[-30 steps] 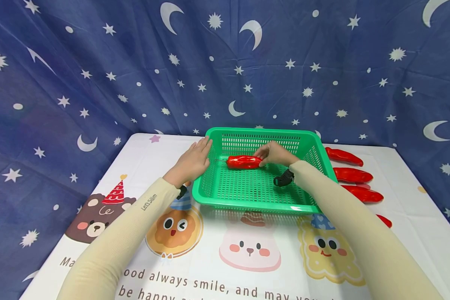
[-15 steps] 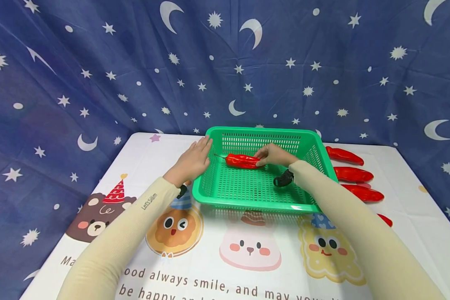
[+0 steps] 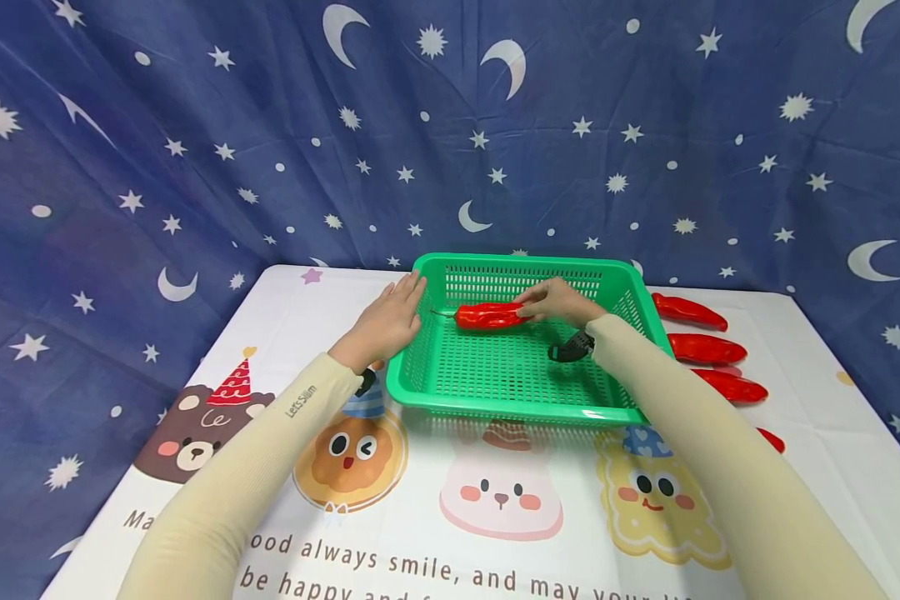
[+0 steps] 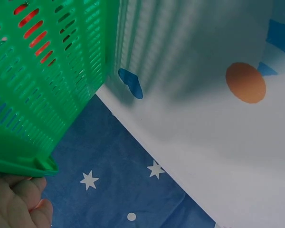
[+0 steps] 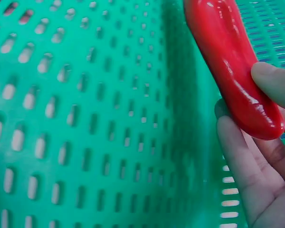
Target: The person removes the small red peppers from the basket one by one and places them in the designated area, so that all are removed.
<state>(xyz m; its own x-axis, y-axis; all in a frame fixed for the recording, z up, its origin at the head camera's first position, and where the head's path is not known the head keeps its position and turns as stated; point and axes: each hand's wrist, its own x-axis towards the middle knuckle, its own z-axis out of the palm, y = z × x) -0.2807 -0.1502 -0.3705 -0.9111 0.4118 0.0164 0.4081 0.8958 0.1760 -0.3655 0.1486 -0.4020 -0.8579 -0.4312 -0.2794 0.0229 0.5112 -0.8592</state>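
A green perforated plastic basket [image 3: 516, 412] stands at the back of the table. My right hand [image 3: 558, 300] reaches inside it and pinches the rounded tip of a red chili pepper [image 3: 487, 316], whose thin stem points left. In the right wrist view the thumb [image 5: 275, 83] lies on one side of the pepper [image 5: 232, 66] and the fingers lie on the other. My left hand [image 3: 386, 323] rests along the basket's left rim with its fingers stretched out. In the left wrist view only part of that hand [image 4: 16, 202] shows, at the rim.
To the right of the basket lie several more red peppers [image 3: 708, 349], one partly hidden by the right sleeve [image 3: 720, 442]. A white cloth [image 3: 390, 558] with cartoon figures covers the table. Behind hangs a blue curtain [image 3: 450, 108] with moons and stars.
My right hand has shifted slightly toward the basket's far side with the pepper in its grip. The pepper's stem shows more clearly now. The left hand stays in place.
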